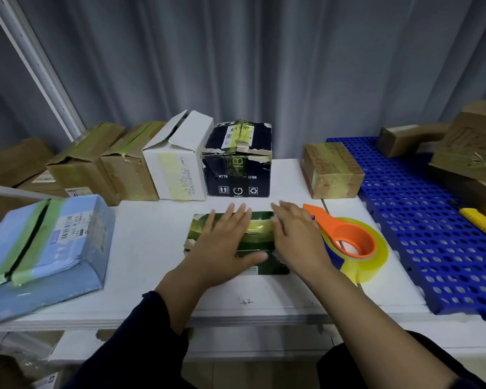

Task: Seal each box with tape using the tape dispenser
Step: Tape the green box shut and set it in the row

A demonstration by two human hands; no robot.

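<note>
While atop one box (260, 240), two hands (222, 245)

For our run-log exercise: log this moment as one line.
step: pressing tape; left hand: flat on green box; right hand: flat on green box; tape dispenser: on table, unheld

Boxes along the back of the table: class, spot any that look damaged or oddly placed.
The black box has torn edges with white showing through its print. The white box to its left has a top flap lifted, seemingly unsealed. Nothing is spilled.
</note>
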